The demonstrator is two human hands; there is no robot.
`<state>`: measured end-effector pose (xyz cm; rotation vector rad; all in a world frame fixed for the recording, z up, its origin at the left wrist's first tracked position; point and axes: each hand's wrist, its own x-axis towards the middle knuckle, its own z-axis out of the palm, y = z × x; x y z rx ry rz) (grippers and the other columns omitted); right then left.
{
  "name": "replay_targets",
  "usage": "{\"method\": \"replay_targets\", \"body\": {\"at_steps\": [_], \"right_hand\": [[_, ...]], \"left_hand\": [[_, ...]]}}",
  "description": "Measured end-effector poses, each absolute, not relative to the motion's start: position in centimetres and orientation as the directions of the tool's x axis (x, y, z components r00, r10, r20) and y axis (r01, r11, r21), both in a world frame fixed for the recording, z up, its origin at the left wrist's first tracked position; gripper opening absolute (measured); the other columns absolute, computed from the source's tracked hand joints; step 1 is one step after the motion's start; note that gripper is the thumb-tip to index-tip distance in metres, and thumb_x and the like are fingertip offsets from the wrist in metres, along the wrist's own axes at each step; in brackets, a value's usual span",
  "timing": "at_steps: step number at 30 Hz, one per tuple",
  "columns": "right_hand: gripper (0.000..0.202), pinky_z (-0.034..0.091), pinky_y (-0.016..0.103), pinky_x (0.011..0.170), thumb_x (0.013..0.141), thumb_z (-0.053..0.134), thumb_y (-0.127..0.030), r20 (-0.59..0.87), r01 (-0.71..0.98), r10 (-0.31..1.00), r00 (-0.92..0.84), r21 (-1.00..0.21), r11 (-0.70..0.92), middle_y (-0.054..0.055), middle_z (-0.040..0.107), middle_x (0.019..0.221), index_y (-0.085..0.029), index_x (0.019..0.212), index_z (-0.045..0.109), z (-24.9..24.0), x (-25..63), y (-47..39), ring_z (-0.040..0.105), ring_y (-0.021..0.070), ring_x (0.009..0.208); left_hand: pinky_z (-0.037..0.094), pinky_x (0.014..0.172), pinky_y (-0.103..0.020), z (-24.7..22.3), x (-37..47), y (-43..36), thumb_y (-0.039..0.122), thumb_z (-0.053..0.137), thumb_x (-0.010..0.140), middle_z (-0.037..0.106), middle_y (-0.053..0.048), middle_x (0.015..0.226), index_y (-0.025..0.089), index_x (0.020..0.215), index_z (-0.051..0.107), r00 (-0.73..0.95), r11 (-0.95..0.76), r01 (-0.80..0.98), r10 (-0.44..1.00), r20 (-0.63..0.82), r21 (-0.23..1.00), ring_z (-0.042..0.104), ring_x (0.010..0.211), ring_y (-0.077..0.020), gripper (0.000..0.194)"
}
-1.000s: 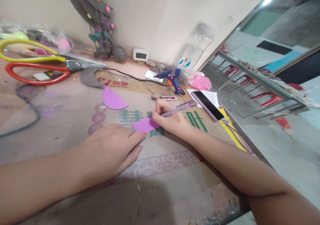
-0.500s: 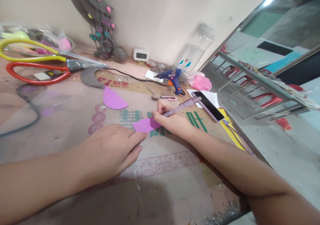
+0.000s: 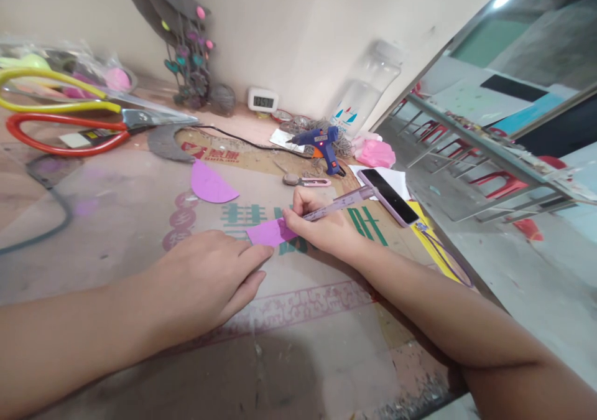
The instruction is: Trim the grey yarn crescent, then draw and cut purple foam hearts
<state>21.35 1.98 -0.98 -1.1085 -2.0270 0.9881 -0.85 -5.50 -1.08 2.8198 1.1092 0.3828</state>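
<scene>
Pinching a slim, translucent purplish plastic pen (image 3: 338, 203) in the right hand (image 3: 317, 224), pinning a small, flat purple felt-or-paper strip (image 3: 265, 232) to the printed tabletop (image 3: 303, 302) with the left hand (image 3: 205, 277), narrow thumb gap. Probably featherlight, bendy, kinda skiddy; hold down by the near edge.

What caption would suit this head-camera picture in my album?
Right hand holds a pen at a small purple piece; left hand rests at its near edge.

Purple paper strip (image 3: 265, 232); patterned lilac pen (image 3: 336, 204); yellow-red scissor handles (image 3: 105, 122).
</scene>
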Motion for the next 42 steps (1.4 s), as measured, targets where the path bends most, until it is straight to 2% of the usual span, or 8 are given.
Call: {"method": "replay_targets", "body": {"at_steps": [9,14,27,30,34,42], "right_hand": [[0.028,0.030,0.023,0.051,0.082,0.058,-0.019,0.169,0.522,0.874,-0.456,-0.745,0.416,-0.008,0.042,0.057,-0.023,0.065,0.036,-0.56,21.40,2.09,0.039,0.0084,0.053],[0.028,0.030,0.023,0.050,0.080,0.057,-0.016,0.145,0.500,0.868,-0.475,-0.767,0.402,-0.008,0.040,0.056,-0.024,0.064,0.034,-0.44,21.55,2.09,0.038,0.0081,0.052],[0.034,0.027,0.022,0.049,0.085,0.066,-0.029,0.083,0.475,0.872,-0.483,-0.811,0.340,-0.009,0.042,0.056,-0.023,0.066,0.039,-0.69,21.52,1.68,0.036,0.0071,0.052],[0.036,0.027,0.022,0.047,0.085,0.068,-0.034,0.068,0.419,0.886,-0.459,-0.862,0.283,-0.010,0.043,0.053,-0.023,0.066,0.039,-0.48,21.53,1.78,0.037,0.0067,0.048],[0.034,0.027,0.021,0.044,0.088,0.066,-0.032,0.044,0.314,0.911,-0.410,-0.931,0.187,-0.012,0.045,0.044,-0.024,0.070,0.038,-0.02,21.68,2.22,0.035,0.0062,0.039],[0.039,0.024,0.020,0.039,0.088,0.071,-0.048,0.036,0.142,0.906,-0.423,-0.984,0.105,-0.012,0.047,0.042,-0.024,0.074,0.044,-0.28,21.87,2.48,0.035,0.0059,0.035]], "left_hand": [[0.055,0.068,-0.039,-1.05,-0.90,-5.60,0.026,0.046,0.098,0.078,-0.009,0.088,0.020,0.103,0.072,0.694,-0.721,0.659,0.693,0.195,0.213,0.073,0.074,-0.0273,0.027],[0.056,0.066,-0.041,-1.03,-0.92,-5.62,0.027,0.046,0.098,0.079,-0.010,0.090,0.020,0.105,0.073,0.700,-0.727,0.661,0.687,0.195,0.189,0.074,0.074,-0.0293,0.029],[0.059,0.063,-0.047,-1.02,-0.84,-5.53,0.024,0.044,0.098,0.079,-0.010,0.089,0.018,0.107,0.073,0.711,-0.738,0.651,0.675,0.200,0.178,0.075,0.073,-0.0327,0.031],[0.058,0.064,-0.046,-1.01,-0.79,-5.46,0.024,0.045,0.098,0.079,-0.010,0.088,0.018,0.108,0.072,0.709,-0.737,0.651,0.676,0.204,0.180,0.075,0.074,-0.0318,0.030],[0.057,0.066,-0.041,-1.12,-0.88,-5.53,0.025,0.047,0.098,0.080,-0.009,0.091,0.019,0.111,0.072,0.710,-0.741,0.651,0.671,0.215,0.164,0.075,0.075,-0.0281,0.028],[0.053,0.059,-0.040,-1.31,-0.59,-5.52,0.024,0.049,0.099,0.073,-0.005,0.077,0.017,0.100,0.072,0.733,-0.783,0.621,0.576,0.362,-0.013,0.069,0.065,-0.0254,0.024]]}}
